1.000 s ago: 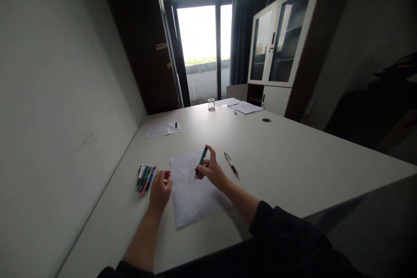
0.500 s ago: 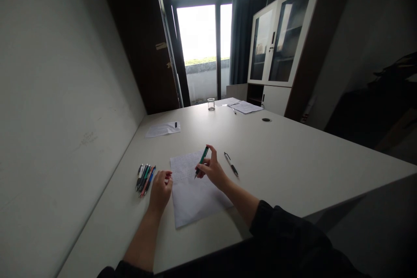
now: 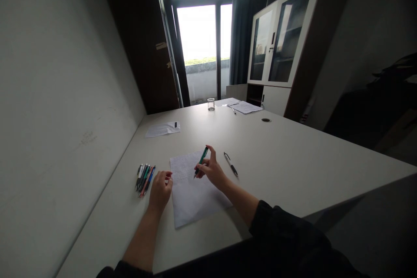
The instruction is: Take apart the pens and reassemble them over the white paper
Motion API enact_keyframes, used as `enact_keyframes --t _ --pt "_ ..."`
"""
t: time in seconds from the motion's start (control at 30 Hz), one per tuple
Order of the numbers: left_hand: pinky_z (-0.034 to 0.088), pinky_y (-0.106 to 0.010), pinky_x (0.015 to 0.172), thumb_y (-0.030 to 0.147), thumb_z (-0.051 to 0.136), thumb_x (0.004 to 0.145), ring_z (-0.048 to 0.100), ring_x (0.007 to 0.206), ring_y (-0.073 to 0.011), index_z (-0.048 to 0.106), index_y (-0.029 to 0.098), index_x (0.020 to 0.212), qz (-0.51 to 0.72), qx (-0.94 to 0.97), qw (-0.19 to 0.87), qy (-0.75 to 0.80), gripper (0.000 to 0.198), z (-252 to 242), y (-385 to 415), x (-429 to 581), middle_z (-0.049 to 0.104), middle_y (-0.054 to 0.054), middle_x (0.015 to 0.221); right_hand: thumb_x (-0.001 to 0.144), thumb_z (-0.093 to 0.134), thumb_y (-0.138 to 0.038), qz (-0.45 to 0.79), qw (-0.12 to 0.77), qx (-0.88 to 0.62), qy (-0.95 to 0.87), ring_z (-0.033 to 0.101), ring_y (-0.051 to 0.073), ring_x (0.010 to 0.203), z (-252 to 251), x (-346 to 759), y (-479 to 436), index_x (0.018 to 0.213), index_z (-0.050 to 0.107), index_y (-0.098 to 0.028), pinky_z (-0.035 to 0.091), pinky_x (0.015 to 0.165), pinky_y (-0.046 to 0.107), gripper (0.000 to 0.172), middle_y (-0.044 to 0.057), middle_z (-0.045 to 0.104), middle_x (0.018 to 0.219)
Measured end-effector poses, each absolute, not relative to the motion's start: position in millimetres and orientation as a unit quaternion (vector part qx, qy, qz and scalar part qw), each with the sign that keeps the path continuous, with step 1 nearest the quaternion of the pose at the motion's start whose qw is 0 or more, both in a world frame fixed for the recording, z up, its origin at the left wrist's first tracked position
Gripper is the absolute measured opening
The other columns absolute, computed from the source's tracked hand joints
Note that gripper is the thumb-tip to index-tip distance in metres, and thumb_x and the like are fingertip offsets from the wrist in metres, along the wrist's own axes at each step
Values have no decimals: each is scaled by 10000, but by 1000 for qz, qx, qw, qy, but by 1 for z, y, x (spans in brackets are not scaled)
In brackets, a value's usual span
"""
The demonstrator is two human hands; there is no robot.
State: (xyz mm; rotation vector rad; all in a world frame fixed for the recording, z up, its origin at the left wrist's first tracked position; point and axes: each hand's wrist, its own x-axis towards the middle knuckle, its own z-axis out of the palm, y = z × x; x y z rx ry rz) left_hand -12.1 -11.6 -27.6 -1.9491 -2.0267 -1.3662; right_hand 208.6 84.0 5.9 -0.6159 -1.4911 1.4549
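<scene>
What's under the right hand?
Under the right hand and its green pen is a paper sheet; writing shows left of the pen. Whatever is on the sheet directly beneath the hand is covered.

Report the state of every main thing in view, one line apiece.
Paper, flat, upper part written on, lower part apparently blank
Green pen, held slanted, tip down, contact with the paper unclear
Right grip, closed on the green pen
Left grip, loosely curled, nothing visibly held
Single pen, lying free
Pen cluster, lying side by side
Glass, upright, contents unclear
Upper cabinet doors, shut
Curtain, drawn aside
</scene>
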Motion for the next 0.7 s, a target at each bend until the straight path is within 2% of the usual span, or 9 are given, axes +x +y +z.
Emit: enact_keyframes --t 0.27,0.53,0.7 --pt "560 -346 663 185 471 860 623 839 -229 585 203 922 -426 -631 17 -648 131 -32 -10 -15 582 -63 885 790 639 -361 566 507 -254 -598 655 168 553 6 209 83 1493 -25 -291 584 554 352 970 -8 664 816" --pt "550 -389 747 144 464 826 621 861 -238 599 203 927 -424 -631 22 -650 178 -39 -7 -20 586 -67 883 761 652 -354 574 479 -263 -610 646 168 518 2 209 86 1452 87 -276 561 497 307 896 -32 652 766" --pt "550 -385 759 164 514 798 612 890 -237 626 205 959 -418 -629 7 -656 201 -41 -9 -21 596 -79 939 764 664 -358 573 475 -266 -612 651 171 532 5 210 84 1464 60 -276 564 513 319 928 -23 663 779"
